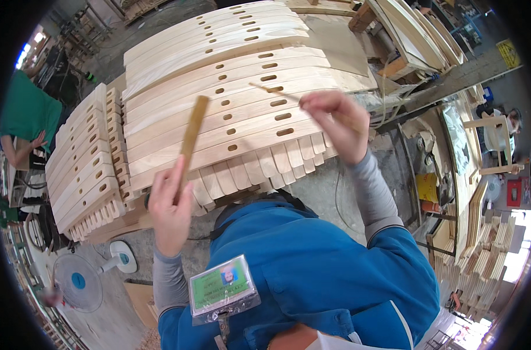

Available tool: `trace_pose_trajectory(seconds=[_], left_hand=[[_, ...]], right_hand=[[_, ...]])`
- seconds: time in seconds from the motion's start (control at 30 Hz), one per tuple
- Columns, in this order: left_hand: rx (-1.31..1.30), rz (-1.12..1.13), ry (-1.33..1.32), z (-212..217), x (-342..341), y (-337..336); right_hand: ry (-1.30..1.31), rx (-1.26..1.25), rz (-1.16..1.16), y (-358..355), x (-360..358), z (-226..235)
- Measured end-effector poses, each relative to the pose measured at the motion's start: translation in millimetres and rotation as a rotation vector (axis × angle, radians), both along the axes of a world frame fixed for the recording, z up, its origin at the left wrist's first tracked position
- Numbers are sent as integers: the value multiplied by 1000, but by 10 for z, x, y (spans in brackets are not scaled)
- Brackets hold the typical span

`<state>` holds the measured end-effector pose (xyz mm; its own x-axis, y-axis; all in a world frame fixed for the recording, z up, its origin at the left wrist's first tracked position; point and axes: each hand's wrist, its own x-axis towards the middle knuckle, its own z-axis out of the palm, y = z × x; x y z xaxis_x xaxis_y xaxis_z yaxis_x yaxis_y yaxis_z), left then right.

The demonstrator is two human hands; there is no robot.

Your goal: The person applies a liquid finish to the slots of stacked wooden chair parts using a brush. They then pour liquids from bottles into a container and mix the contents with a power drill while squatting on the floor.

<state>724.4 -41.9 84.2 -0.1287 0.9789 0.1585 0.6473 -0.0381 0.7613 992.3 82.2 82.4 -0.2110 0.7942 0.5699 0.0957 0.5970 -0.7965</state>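
Two bare hands work above a stack of pale wooden slats [230, 111] that lie side by side, each with slots and holes cut through and a tenon at its near end. The left hand [171, 213] has its fingers clenched around the lower end of a flat wooden stick [190, 140]; the stick's long axis runs nearly upright in the view, leaning a little to the right, with its free upper end pointing away from the person, over the slats. The right hand [335, 119] pinches a thin wooden sliver [274, 92] between fingertips and thumb; this sliver runs from the fingers up and to the left, its far tip pointing toward a slot in one slat. Whether either piece touches the slats cannot be told.

A second, smaller stack of slotted slats [84, 163] lies to the left. Below it a small electric fan [79, 281] sits on the floor. At the left rim stands another person in a green shirt [26, 111]. More stacked timber [469, 256] fills the right side
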Motion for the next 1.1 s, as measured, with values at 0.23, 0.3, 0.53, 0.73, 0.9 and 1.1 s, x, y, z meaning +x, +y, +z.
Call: trace_pose_trajectory(seconds=[0.23, 0.3, 0.53, 0.73, 0.9, 1.1], left_hand=[[-33, 95, -85, -183, -104, -26], [-52, 148, -139, -229, -110, -50], [-53, 174, -114, -256, -136, -34], [-36, 205, -176, -364, -202, -99], [-21, 178, -198, -430, -247, -80], [-7, 191, -208, -477, -342, -140]], right_hand=[[200, -450, -35, 943, 347, -207], [170, -460, -24, 1019, 298, -310], [-7, -492, -25, 1184, -7, -707], [-632, -72, -160, 1115, -100, -468], [-567, -98, -60, 1080, -341, -463], [-653, -104, -172, 1169, -262, -432]])
